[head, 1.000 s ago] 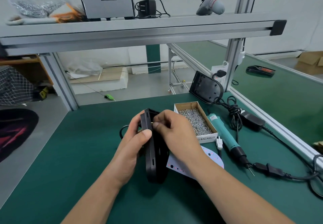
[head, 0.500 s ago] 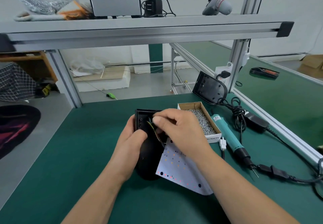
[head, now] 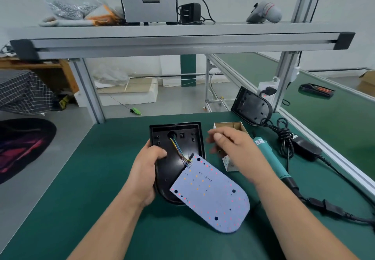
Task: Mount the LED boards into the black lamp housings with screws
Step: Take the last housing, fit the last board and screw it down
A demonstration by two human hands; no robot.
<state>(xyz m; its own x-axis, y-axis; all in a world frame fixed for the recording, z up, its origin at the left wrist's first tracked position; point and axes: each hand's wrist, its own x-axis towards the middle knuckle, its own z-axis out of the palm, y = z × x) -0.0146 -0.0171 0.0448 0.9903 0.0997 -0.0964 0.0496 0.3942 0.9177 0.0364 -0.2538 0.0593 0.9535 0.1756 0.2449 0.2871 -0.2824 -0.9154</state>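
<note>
A black lamp housing lies open side up on the green bench. My left hand grips its left edge, thumb over the rim. A white LED board with coloured dots lies tilted across the housing's lower right, half on the mat, tied to the housing by coloured wires. My right hand hovers to the right of the housing, fingers loosely curled and holding nothing, above a cardboard screw box. A teal electric screwdriver lies beside the box.
A second black housing leans against the frame post at the back right. Black cables and a power adapter trail along the right edge. An aluminium shelf overhangs the bench with tools and a bag of screws.
The housing went from standing on edge to lying flat with its inside up. The LED board swung out to the lower right. My right hand let go and moved right, over the screw box.
</note>
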